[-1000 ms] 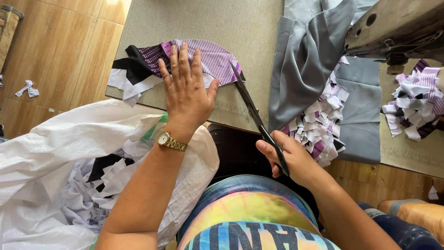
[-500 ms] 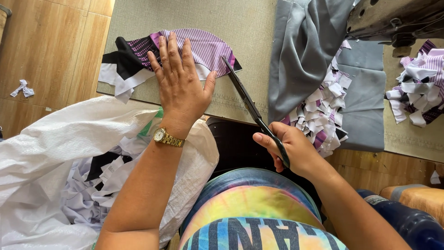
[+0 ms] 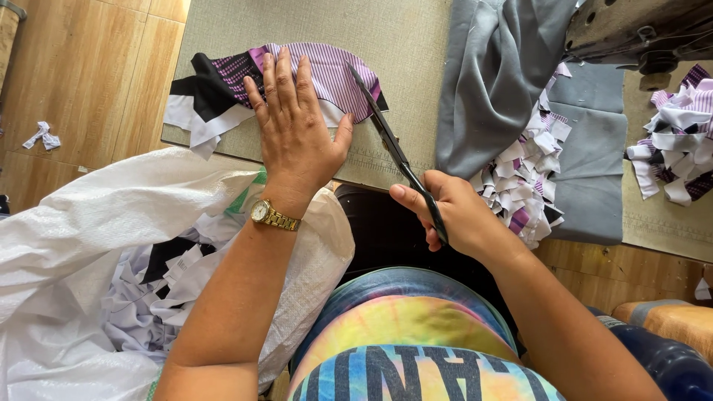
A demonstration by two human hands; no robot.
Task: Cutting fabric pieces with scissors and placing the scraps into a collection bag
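Left hand: the left hand (image 3: pixel 297 134) lies flat with fingers spread, pressing on the striped purple fabric piece (image 3: pixel 327 74); a gold wristwatch (image 3: pixel 269 215) sits on the wrist.
Right hand: the right hand (image 3: pixel 453 212) is closed around the handles of the black scissors (image 3: pixel 397 156), whose blades are together and point up-left, tip at the fabric's right edge.
Fabric: it lies on the table near the front edge, with black and white layers sticking out to the left under it.
Around: a grey cloth (image 3: pixel 497 89) is draped just right of the scissors; a pile of cut strips (image 3: pixel 520 186) rests at its lower edge, and a second pile (image 3: pixel 679 152) sits at far right.
Below left: a white sack (image 3: pixel 89 223), open, holds white and black scraps.
Surface: a beige table top (image 3: pixel 401 44) with a ruler marking along its front edge.
Room: a wooden floor (image 3: pixel 82 82) with one small scrap (image 3: pixel 42 136) on it.
Cut off: a dark metal machine part (image 3: pixel 639 30) enters at top right; only its underside shows.
Hidden: the right fingers inside the scissor loops are mostly covered by the hand.
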